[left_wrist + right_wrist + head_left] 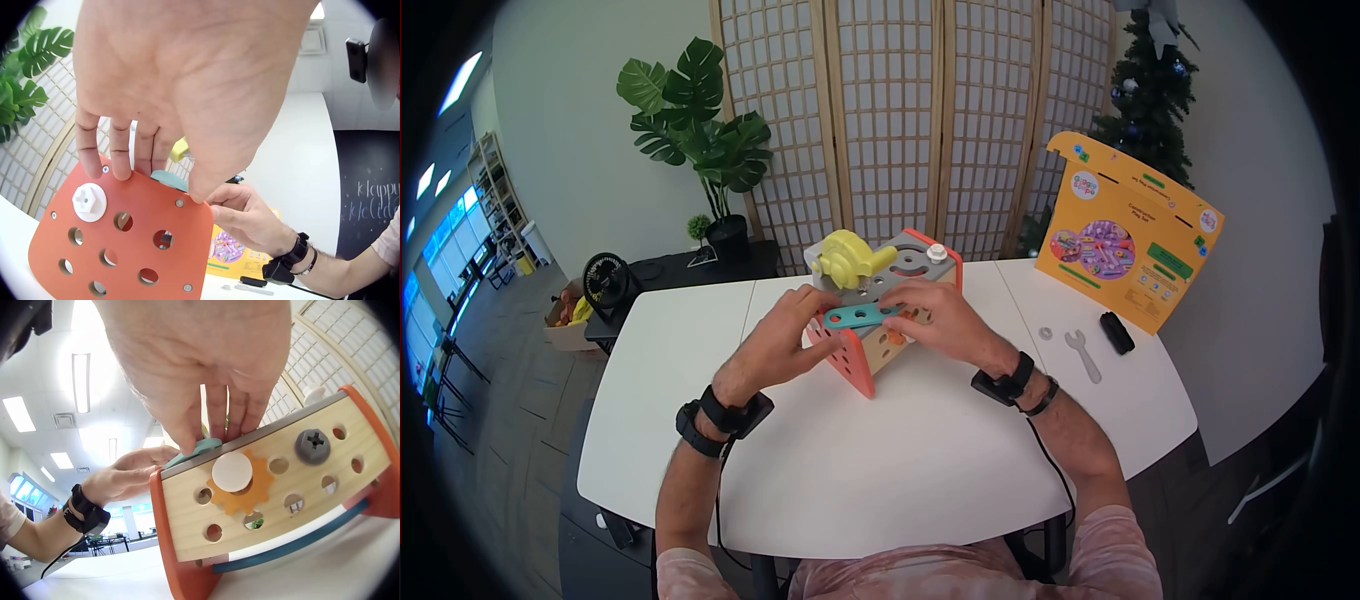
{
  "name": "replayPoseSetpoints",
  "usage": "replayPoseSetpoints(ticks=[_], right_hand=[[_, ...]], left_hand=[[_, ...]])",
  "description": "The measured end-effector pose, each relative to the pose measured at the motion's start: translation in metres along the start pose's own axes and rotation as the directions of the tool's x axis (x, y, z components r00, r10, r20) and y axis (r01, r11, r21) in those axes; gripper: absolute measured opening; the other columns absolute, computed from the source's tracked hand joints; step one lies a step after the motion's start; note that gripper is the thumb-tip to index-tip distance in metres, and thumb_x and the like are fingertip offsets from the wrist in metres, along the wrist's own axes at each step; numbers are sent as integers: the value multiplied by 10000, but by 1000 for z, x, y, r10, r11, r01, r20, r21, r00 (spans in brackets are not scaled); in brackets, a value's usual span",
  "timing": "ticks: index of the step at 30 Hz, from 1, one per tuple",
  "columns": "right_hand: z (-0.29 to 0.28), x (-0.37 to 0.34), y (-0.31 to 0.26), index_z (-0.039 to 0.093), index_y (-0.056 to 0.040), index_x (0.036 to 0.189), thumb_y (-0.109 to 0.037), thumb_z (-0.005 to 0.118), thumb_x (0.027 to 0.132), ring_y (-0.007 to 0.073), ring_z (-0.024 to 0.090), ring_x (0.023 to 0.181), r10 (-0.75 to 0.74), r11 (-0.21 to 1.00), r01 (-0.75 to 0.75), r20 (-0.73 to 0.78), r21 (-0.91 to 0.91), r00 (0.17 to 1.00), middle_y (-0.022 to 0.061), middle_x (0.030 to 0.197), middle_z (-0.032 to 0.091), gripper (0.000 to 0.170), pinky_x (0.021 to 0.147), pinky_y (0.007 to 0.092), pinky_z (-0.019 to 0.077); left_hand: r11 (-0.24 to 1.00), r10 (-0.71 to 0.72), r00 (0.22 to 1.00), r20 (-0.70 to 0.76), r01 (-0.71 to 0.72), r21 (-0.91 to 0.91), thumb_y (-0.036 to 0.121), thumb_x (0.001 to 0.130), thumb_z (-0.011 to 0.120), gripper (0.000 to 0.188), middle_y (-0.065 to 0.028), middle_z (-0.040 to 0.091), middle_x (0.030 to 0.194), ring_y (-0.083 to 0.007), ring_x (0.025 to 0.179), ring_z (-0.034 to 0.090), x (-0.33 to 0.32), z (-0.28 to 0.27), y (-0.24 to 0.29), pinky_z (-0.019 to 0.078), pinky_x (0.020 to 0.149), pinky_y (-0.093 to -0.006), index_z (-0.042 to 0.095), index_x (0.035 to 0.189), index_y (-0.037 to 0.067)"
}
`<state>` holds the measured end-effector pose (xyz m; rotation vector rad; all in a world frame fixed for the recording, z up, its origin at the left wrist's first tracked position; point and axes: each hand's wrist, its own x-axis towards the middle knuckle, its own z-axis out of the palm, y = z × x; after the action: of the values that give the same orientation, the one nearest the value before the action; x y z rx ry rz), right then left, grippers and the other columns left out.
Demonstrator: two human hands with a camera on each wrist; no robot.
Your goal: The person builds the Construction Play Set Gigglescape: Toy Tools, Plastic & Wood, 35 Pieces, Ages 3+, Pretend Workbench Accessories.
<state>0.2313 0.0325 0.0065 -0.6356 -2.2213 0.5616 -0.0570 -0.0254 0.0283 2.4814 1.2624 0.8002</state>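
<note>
A toy workbench (884, 350) with a grey perforated top and red side panels stands on the table. Across its top near the left end lies a teal strip with holes (858, 316). My right hand (945, 318) pinches the strip's right part between thumb and fingers. At the strip's left end, my left hand (785, 335) rests its fairly straight fingers along the upper edge of the red side panel (134, 225), with the thumb by the panel's corner. On the front, an orange gear (240, 490) sits under a white bolt head (232, 472), beside a grey screw (312, 447).
A yellow toy piece (848, 260) stands on the workbench's back left, and a white bolt (937, 253) on its right. To the right lie a grey wrench (1084, 356), a small nut (1045, 333) and a black object (1116, 333), before an upright orange box (1133, 228).
</note>
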Motion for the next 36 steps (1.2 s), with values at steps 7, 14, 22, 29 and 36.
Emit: replayPoseSetpoints(ticks=[7,14,22,29,36], right_hand=[[-3,0,-5,730,-5,1254,-159,795,955,273,741,1119,45,999,-45,8,29,999,131,1192,763,343,1016,390,574],[-6,1,-6,713,-16,1294,-150,828,908,290,741,1164,93,995,-95,37,41,995,144,1200,761,425,1120,423,527],[-7,1,2,708,-16,1304,-179,861,869,319,724,1207,77,997,-78,41,28,996,154,1232,768,489,1252,446,428],[-8,4,5,702,-22,1332,-211,865,885,291,734,1186,50,999,-50,42,-14,998,140,1225,771,513,1119,424,526],[-44,-21,7,712,1,1329,-255,801,967,310,748,1140,135,987,-143,-109,-73,985,153,1234,775,452,1002,401,578]], left_hand=[[1000,30,999,-34,-30,8,331,945,854,587,-132,639,1189,-286,1105,620,0,4,-4,518,952,-411,620,1387,24],[999,16,999,-42,-14,45,336,931,866,596,-139,643,1192,-297,1112,629,0,4,-2,525,983,-422,624,1372,16],[998,29,996,-81,-25,55,312,921,872,586,-148,650,1176,-305,1095,643,1,7,-1,533,975,-427,627,1353,2],[998,5,995,-100,2,69,276,912,877,587,-149,657,1195,-310,1114,649,1,11,-1,535,974,-424,621,1366,7],[998,12,981,-191,-1,57,261,895,894,728,-123,642,1291,-278,1133,645,-14,7,12,559,902,-399,541,1491,37]])
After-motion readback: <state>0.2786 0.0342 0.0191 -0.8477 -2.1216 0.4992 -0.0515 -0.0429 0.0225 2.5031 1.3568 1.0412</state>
